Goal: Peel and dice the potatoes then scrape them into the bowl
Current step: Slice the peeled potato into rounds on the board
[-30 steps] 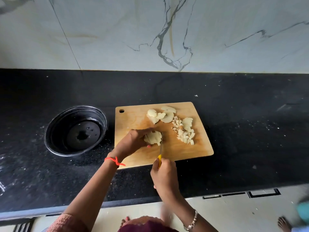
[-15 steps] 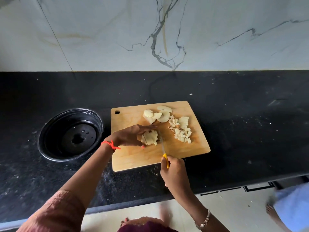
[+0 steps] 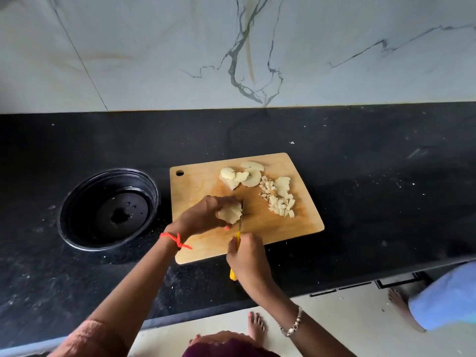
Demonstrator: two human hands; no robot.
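**Now at the board: potato slices meet the knife**

At far left, a black bowl (image 3: 82, 199) sits on the dark countertop (image 3: 386, 189), just beside a wooden cutting board (image 3: 195, 186). The person's left hand (image 3: 203, 215), a red thread (image 3: 175, 239) tied at its wrist, curls its fingers round a stack of peeled potato slices (image 3: 230, 213) near the board's middle. A yellow-handled knife (image 3: 238, 238) stands with its blade against the right face of the stack. The right hand (image 3: 248, 258), a beaded bracelet (image 3: 293, 325) on its wrist, has its fingers wrapped round the handle at the board's near edge. Loose potato rounds (image 3: 242, 175) lie toward the far edge, with a heap of diced potato (image 3: 279, 202) to their right. At far right, another person's bare foot (image 3: 398, 302) shows on the floor.
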